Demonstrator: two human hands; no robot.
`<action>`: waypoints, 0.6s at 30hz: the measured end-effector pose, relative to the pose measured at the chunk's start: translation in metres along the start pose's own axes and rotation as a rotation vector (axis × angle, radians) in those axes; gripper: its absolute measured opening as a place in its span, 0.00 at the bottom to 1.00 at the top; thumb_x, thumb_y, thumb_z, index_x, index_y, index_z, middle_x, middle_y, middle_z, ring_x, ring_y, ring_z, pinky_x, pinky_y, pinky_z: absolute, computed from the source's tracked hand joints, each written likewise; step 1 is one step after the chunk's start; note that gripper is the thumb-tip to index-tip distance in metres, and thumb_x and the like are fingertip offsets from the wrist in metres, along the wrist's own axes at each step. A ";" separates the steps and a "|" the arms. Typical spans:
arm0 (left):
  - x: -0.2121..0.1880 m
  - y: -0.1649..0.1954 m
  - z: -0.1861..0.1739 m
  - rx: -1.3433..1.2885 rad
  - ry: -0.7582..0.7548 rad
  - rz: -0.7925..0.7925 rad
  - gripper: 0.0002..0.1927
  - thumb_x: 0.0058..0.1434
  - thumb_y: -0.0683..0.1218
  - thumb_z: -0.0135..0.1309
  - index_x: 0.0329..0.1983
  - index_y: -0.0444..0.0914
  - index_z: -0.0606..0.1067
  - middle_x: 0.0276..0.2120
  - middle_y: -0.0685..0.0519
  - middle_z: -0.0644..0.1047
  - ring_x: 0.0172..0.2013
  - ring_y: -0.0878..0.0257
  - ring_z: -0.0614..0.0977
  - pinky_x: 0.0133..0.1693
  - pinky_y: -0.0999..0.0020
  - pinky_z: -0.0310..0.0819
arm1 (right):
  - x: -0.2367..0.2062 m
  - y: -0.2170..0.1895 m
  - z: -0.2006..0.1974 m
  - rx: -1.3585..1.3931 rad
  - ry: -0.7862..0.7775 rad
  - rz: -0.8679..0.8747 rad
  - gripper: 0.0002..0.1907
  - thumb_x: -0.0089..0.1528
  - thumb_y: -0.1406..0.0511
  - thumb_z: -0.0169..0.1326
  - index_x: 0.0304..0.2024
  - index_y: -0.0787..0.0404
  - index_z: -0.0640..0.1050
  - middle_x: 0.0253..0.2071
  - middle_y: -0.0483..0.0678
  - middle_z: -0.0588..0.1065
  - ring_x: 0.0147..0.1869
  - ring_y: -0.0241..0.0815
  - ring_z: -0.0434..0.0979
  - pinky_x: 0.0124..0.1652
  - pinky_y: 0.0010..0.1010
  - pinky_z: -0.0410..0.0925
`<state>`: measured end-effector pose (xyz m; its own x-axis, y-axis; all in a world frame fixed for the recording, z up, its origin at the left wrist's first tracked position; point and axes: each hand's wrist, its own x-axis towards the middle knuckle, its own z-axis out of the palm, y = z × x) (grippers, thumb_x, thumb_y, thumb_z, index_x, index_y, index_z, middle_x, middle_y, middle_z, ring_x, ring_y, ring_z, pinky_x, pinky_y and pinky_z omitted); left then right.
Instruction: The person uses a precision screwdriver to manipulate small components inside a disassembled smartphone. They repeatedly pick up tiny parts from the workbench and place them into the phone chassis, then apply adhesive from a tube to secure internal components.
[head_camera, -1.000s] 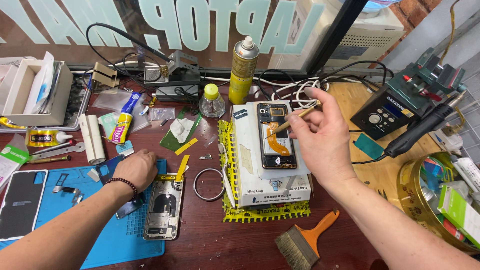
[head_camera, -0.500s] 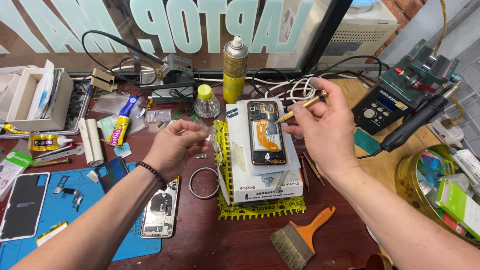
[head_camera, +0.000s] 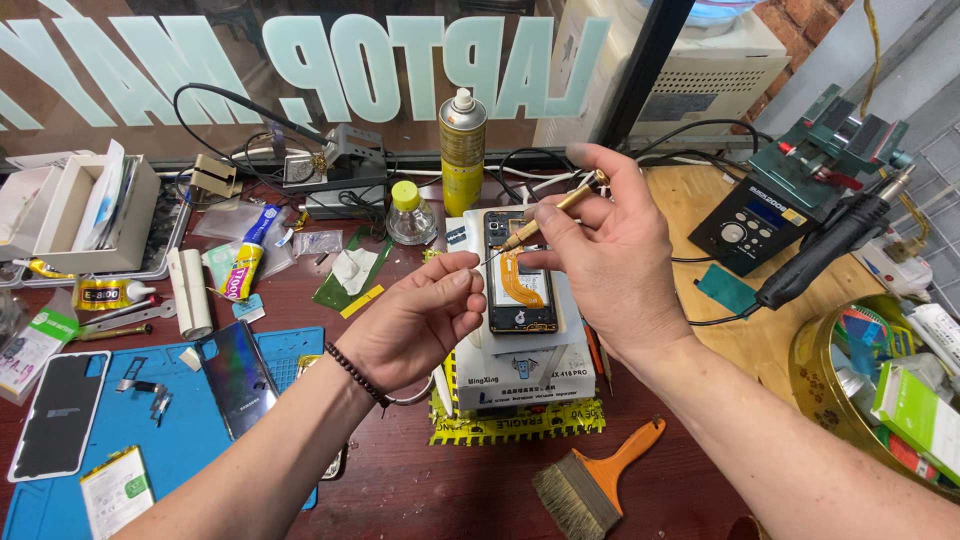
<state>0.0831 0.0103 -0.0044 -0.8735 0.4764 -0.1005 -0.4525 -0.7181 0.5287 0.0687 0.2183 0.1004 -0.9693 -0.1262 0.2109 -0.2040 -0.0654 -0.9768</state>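
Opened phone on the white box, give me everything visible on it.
The opened phone lies flat, back cover off, on top of a white box near the middle of the bench, long axis running away from the camera. Its frame is black; inside, an orange flex cable curves down the middle over dark internals, with a camera area at the far end. The left hand and the right hand meet just above it; the right holds a brass-handled screwdriver, tip pointing toward the left fingertips. Neither hand appears to touch the phone.

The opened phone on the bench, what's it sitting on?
The opened phone lies on a white box, which rests on a yellow-black taped mat. The left hand covers the box's left edge.
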 end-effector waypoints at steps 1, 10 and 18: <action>-0.001 0.000 0.001 -0.014 -0.010 -0.003 0.12 0.68 0.42 0.54 0.54 0.37 0.72 0.40 0.53 0.78 0.40 0.63 0.82 0.45 0.70 0.79 | -0.001 0.000 0.000 0.010 -0.019 -0.006 0.26 0.66 0.73 0.52 0.65 0.64 0.61 0.44 0.51 0.78 0.47 0.38 0.83 0.39 0.29 0.82; -0.003 0.000 0.003 -0.034 -0.021 -0.005 0.13 0.69 0.42 0.54 0.55 0.38 0.71 0.40 0.52 0.78 0.40 0.63 0.82 0.45 0.70 0.79 | -0.004 0.004 0.004 -0.011 -0.067 -0.012 0.26 0.66 0.73 0.53 0.65 0.65 0.63 0.43 0.50 0.77 0.46 0.37 0.82 0.39 0.29 0.82; -0.002 0.001 0.004 -0.010 -0.031 -0.004 0.12 0.68 0.42 0.54 0.54 0.38 0.72 0.39 0.52 0.78 0.39 0.63 0.82 0.44 0.71 0.80 | -0.004 0.008 0.003 0.027 -0.033 0.008 0.26 0.65 0.73 0.53 0.65 0.64 0.62 0.44 0.51 0.78 0.46 0.38 0.83 0.38 0.29 0.82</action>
<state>0.0846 0.0108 -0.0003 -0.8655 0.4951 -0.0762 -0.4582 -0.7211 0.5197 0.0711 0.2152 0.0920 -0.9657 -0.1595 0.2047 -0.1922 -0.0907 -0.9772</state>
